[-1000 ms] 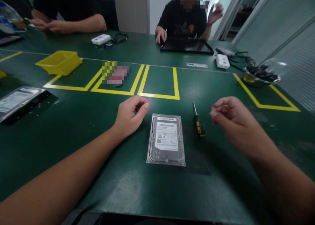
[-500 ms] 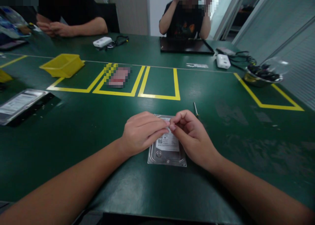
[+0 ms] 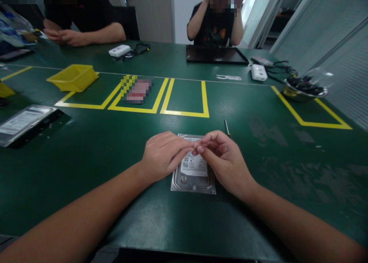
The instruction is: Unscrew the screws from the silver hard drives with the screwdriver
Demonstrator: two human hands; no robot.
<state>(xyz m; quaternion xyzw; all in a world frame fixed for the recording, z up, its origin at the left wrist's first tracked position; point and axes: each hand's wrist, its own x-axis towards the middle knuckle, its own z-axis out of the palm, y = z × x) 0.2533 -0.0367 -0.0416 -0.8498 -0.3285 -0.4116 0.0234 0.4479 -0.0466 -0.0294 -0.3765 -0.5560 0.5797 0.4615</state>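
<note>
A silver hard drive point(image 3: 194, 181) with a white printed label lies flat on the green table in front of me. Above its far half, my left hand point(image 3: 165, 153) and my right hand point(image 3: 225, 159) meet at the fingertips. Both are closed, thumbs against fingers; anything pinched between them is too small or hidden to make out. The hands cover part of the label. Just beyond my right hand, the thin metal shaft of a tool point(image 3: 227, 127) sticks out, its other end hidden behind the hand.
A second hard drive point(image 3: 25, 121) lies at the left. Farther back are a yellow bin point(image 3: 75, 79), yellow tape outlines, a pixelated reddish item point(image 3: 139, 91), and a bowl of dark parts point(image 3: 303, 92) at right. Two people sit across, near a black tray point(image 3: 217, 55) and white devices with cables.
My fingertips have come together and now touch or overlap; the right hand's fingers have shifted slightly left. The hard drive stays put on the table while the view moves a little.
</note>
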